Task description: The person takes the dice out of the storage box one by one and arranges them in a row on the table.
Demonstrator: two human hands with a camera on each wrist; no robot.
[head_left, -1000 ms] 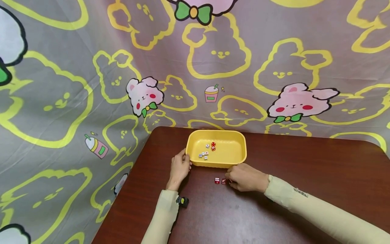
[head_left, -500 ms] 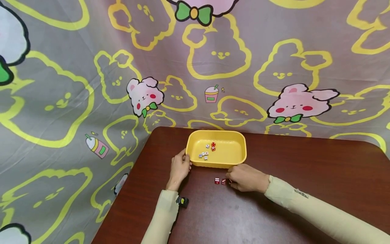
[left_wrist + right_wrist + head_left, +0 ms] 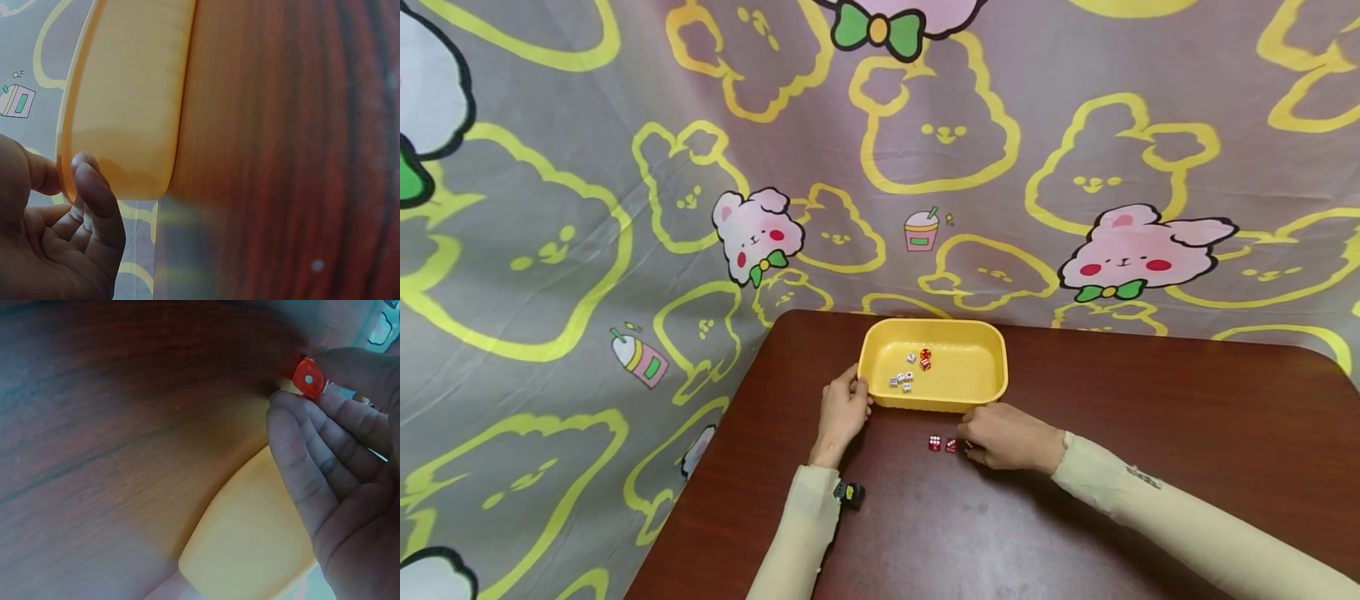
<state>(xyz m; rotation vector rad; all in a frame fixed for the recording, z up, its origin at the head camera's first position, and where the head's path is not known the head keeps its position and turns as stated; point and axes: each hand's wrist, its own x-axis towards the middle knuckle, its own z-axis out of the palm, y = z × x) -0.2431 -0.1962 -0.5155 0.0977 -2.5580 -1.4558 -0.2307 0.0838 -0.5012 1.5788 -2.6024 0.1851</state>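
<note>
A yellow plastic tray (image 3: 958, 406) sits near the back of the table, with several white dice (image 3: 907, 387) and two red dice (image 3: 925, 364) inside. At its front left corner my left hand (image 3: 844, 410) grips the rim; in the left wrist view the fingers (image 3: 97, 190) curl at the tray's end. Just in front of the tray, my right hand (image 3: 1009, 437) pinches a red die (image 3: 309, 379) between thumb and index finger, low over the table. Left of that hand, a red die (image 3: 935, 443) and another red die (image 3: 952, 445) lie in a row.
The dark brown wooden table (image 3: 1150, 400) extends to both sides and toward the front. A grey cloth (image 3: 970, 167) with yellow outlines and cartoon rabbits hangs behind and on the left. A small black device (image 3: 852, 496) is at the left wrist.
</note>
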